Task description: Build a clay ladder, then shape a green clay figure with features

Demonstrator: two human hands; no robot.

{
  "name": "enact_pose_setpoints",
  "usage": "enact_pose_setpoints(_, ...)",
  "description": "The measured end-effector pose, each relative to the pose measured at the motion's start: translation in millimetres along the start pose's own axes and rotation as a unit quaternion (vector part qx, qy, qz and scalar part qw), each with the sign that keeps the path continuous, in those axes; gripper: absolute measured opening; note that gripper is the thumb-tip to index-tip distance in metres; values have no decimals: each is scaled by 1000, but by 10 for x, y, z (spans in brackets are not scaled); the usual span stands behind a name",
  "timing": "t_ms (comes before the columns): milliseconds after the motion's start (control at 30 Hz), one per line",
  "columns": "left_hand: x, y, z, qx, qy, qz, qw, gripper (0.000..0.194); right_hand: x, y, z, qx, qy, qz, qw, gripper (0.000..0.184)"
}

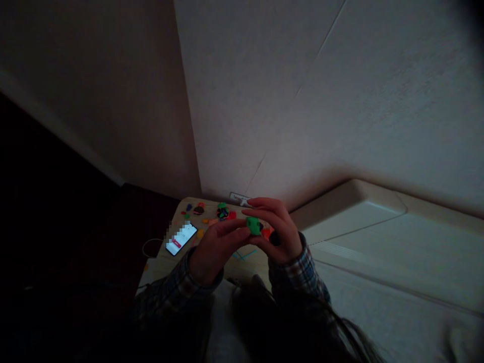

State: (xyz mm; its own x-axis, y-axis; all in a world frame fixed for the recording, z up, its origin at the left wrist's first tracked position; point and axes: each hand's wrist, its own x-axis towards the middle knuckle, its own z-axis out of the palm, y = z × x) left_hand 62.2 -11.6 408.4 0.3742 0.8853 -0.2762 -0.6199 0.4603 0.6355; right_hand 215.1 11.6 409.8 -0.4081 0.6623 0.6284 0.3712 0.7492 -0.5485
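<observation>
In dim light, both hands meet above a small light wooden table (166,252). My left hand (214,249) and my right hand (278,229) pinch one small green plastic piece (253,225) between their fingertips, held in the air over the table's far end. Below the right hand, a red-orange piece (266,233) and a dark piece (275,240) show; whether they are held is unclear. Plaid sleeves cover both wrists.
A lit phone (181,238) lies on the table's left side. Several small coloured pieces, among them a green and black cluster (223,210), are scattered at the table's far end. A white cable (149,247) hangs left. A pale mattress or cushion (378,242) lies right, walls behind.
</observation>
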Motion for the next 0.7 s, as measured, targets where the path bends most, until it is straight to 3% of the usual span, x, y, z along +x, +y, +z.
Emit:
enact_pose_setpoints(333, 98, -49, -111, -34, -96, -21, 995, 29, 22, -36, 10, 51, -3, -19, 999, 30)
enact_pose_setpoints(500, 96, -24, -89, 14, -142, 18, 990, 28, 22, -46, 12, 90, -35, -9, 995, 37)
enact_pose_setpoints(700, 106, -25, -153, 100, -136, 88, 982, 33, 30, -88, 52, 100, -20, -4, 995, 36)
